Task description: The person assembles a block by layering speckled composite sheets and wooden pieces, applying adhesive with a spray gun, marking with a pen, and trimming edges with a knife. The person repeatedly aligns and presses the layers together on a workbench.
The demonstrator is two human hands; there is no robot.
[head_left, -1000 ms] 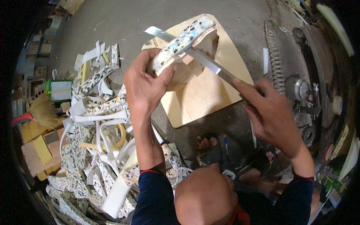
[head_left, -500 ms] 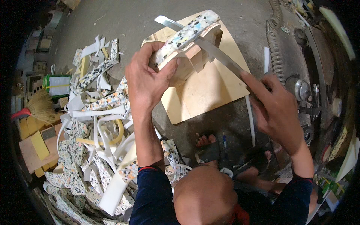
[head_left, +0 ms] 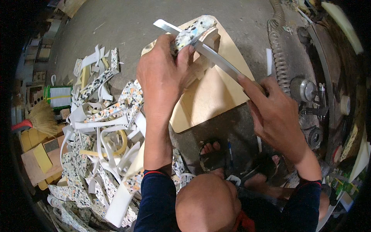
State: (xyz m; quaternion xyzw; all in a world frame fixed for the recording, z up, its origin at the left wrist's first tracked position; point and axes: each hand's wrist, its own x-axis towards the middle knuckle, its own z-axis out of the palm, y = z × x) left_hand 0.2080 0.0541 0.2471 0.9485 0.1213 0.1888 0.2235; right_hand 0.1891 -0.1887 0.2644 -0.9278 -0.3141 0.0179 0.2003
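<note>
A thick block of speckled white, black and blue foam (head_left: pixel 195 31) lies along a pale wooden frame piece (head_left: pixel 212 41). My left hand (head_left: pixel 160 71) grips the foam's near end, fingers on the far side and thumb on the near side. In my right hand (head_left: pixel 276 112) is a long-bladed knife (head_left: pixel 222 62), its handle mostly covered by my fingers. The blade crosses the foam at a slant, and its tip shows beyond the foam at the upper left. Below the frame piece is a broad light wooden panel (head_left: pixel 220 96); how they join is hidden by my hand.
A heap of foam offcuts (head_left: pixel 104 150) fills the left side, beside a straw broom (head_left: pixel 41 118) and a green-edged container (head_left: pixel 58 96). On the right run a coiled hose (head_left: pixel 280 58) and metal machinery (head_left: pixel 305 89). A pen (head_left: pixel 230 150) lies near my feet.
My left hand has moved up along the foam, nearer the blade. The knife has shifted slightly left, and the foam and panel sit slightly lower and left in view.
</note>
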